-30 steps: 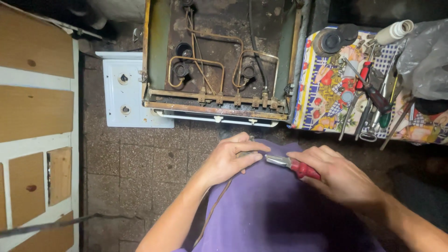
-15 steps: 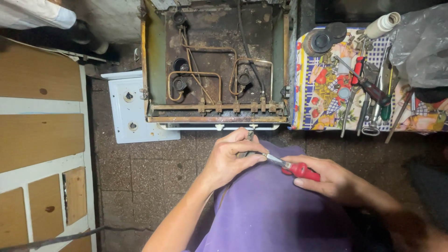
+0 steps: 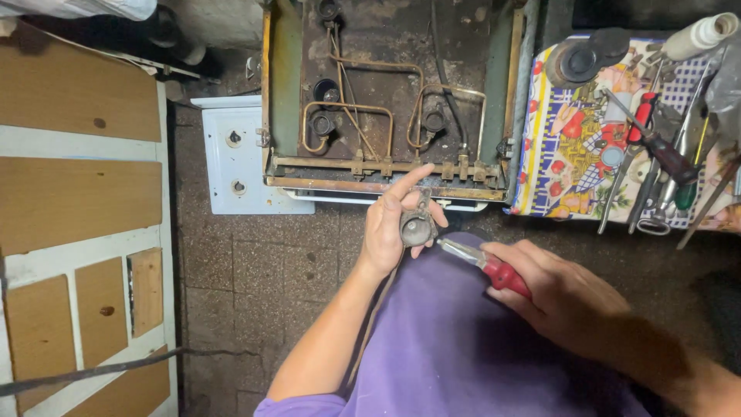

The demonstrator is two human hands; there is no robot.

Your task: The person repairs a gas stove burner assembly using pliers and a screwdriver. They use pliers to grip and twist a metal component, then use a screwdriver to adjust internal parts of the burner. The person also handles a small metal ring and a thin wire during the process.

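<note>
My left hand (image 3: 392, 224) holds a small round grey metal part (image 3: 417, 226) between thumb and fingers, index finger raised, just in front of an opened gas stove (image 3: 386, 100) with bare copper pipes. My right hand (image 3: 567, 297) grips red-handled pliers (image 3: 488, 266). Their metal jaws point left and stop just right of the metal part. Both hands hover above my purple-clothed lap (image 3: 455, 347).
A white stove panel (image 3: 239, 154) with two holes lies left of the stove on the tiled floor. At right a patterned cloth (image 3: 575, 147) carries screwdrivers, pliers and other tools. Wooden boards (image 3: 77, 193) lie along the left.
My left hand has lifted and turned the metal part up, index finger now extended. The pliers have drawn slightly right, away from the part. The camera has moved closer to the stove.
</note>
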